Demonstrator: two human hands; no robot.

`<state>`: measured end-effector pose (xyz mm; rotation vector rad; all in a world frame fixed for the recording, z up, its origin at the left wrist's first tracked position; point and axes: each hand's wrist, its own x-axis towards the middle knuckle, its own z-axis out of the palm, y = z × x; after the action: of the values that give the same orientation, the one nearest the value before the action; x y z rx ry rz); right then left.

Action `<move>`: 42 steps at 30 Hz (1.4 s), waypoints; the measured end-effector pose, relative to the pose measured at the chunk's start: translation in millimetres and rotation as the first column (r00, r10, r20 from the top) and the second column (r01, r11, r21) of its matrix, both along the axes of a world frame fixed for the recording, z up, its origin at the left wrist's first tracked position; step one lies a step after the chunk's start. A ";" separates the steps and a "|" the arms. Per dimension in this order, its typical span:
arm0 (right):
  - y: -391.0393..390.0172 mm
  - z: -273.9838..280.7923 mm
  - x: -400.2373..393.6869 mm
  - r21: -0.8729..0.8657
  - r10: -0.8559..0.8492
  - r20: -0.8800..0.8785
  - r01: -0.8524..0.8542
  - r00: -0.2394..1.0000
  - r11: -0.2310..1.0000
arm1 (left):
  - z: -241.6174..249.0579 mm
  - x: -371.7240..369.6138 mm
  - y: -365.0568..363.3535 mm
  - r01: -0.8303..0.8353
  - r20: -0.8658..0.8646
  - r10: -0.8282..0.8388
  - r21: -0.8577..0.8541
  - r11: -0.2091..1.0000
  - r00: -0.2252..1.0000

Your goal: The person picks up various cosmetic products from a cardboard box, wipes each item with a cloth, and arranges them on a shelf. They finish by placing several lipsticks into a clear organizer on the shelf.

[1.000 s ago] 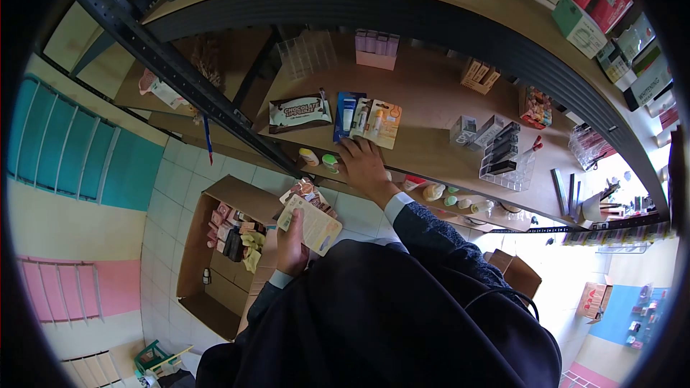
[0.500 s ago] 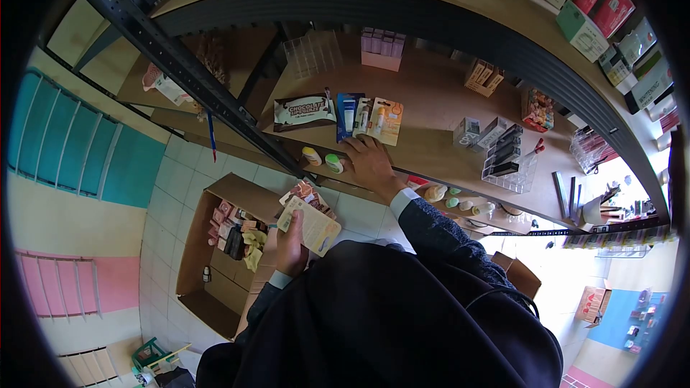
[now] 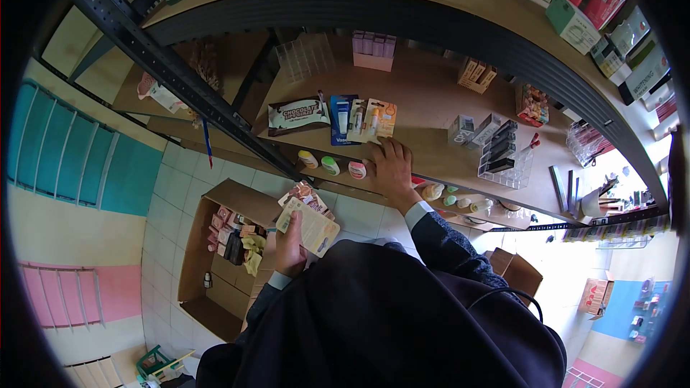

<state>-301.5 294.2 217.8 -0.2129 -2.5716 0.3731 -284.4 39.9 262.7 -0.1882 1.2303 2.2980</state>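
Observation:
My left hand grips several packaging cards: a pale blister card in front and a brown-patterned pack partly behind it. At the shelf's front edge rests my right hand, its fingers bent and slightly apart, holding nothing I can see. Its fingertips are by the lower edge of an orange lip balm card. Left of that card, a narrow lip balm card and a blue Vaseline card lie side by side. A brown-and-white "Chocolate Lips Glaze" pack lies farther left.
Small yellow, green and pink bottles stand on the level below. An open carton of cosmetics sits on the tiled floor. A clear lipstick stand is on the right; a dark shelf beam crosses above.
My right hand has slid right along the shelf edge, uncovering the pink bottle below. My left hand keeps the cards in about the same place. The view has shifted slightly.

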 end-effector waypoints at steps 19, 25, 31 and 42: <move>-64.9 51.5 49.0 -0.918 0.349 -0.147 -0.259 0.925 0.301 | 5.9 -27.1 52.3 -0.211 -0.244 0.181 -0.101 0.972 0.953; -24.6 50.8 59.0 -0.868 0.210 -0.175 -0.252 0.962 0.428 | -8.5 -32.9 42.2 -0.206 -0.165 0.208 0.031 0.978 0.964; 2.5 66.3 50.6 -0.390 0.399 -0.330 -0.509 0.855 0.768 | 21.6 -10.0 63.6 0.115 0.089 -0.131 0.162 0.980 0.987; -24.3 0.3 56.0 -0.964 0.204 -0.127 -0.169 0.971 0.205 | 4.7 1.2 59.8 0.202 -0.092 -0.207 -0.052 0.978 0.974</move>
<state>-245.4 269.9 218.1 -0.3270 -1.9391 2.1157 -283.2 99.7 267.4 0.0355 1.2842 2.1256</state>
